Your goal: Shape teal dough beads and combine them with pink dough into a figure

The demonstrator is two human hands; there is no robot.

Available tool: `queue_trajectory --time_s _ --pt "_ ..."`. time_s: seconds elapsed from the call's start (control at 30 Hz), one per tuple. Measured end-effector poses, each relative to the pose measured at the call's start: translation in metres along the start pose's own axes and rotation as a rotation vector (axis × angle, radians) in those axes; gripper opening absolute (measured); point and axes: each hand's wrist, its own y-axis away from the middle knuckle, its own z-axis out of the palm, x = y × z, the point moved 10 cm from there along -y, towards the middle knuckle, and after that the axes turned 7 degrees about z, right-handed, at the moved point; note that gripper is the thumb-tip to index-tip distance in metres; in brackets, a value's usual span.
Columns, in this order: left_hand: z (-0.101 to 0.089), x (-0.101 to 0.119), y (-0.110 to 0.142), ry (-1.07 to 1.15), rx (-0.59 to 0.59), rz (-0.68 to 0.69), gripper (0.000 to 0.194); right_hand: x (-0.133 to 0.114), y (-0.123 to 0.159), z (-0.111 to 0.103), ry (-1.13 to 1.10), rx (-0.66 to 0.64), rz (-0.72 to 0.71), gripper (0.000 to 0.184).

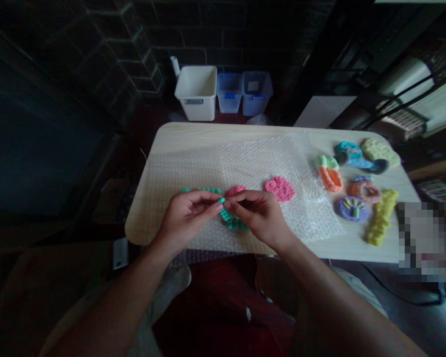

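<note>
My left hand (pixel 188 213) pinches a small piece of green modelling clay (pixel 221 200) between thumb and fingertips. Meeting it from the other side, my right hand (pixel 258 215) has its thumb and index finger closed at the same bit. Beneath the hands, knobbly green clay (pixel 238 224) lies on a sheet of bubble wrap (pixel 252 158), partly hidden by my fingers. A pink clay lump (pixel 236 191) shows just behind my fingertips, and a larger bumpy pink clay piece (pixel 280 189) rests to the right.
Several coloured clay shapes occupy the table's right end, among them a purple disc (pixel 353 208), a yellow strip (pixel 382 217) and an orange-and-green ring (pixel 330 176). Beyond the wooden table (pixel 193 133) stand a white bin (pixel 196 91) and two blue bins (pixel 257 94).
</note>
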Motion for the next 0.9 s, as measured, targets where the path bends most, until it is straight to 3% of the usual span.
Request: queue_trajectory --time_s 0.3,0.57,0.73,0.9 --pt "0.001 0.0 -0.001 0.001 0.002 -0.008 0.025 -0.003 -0.001 0.0 0.018 -0.001 0.017 0.028" --pt "-0.005 -0.003 -0.003 0.071 0.054 -0.037 0.026 0.005 -0.001 -0.005 -0.114 0.013 0.116 0.03" --pt "-0.002 -0.004 -0.002 0.087 0.029 -0.061 0.027 -0.007 0.002 -0.005 0.007 0.018 0.01 0.015" --pt "0.0 -0.004 -0.002 0.075 0.017 -0.054 0.027 -0.012 0.003 -0.004 0.125 0.051 -0.062 0.014"
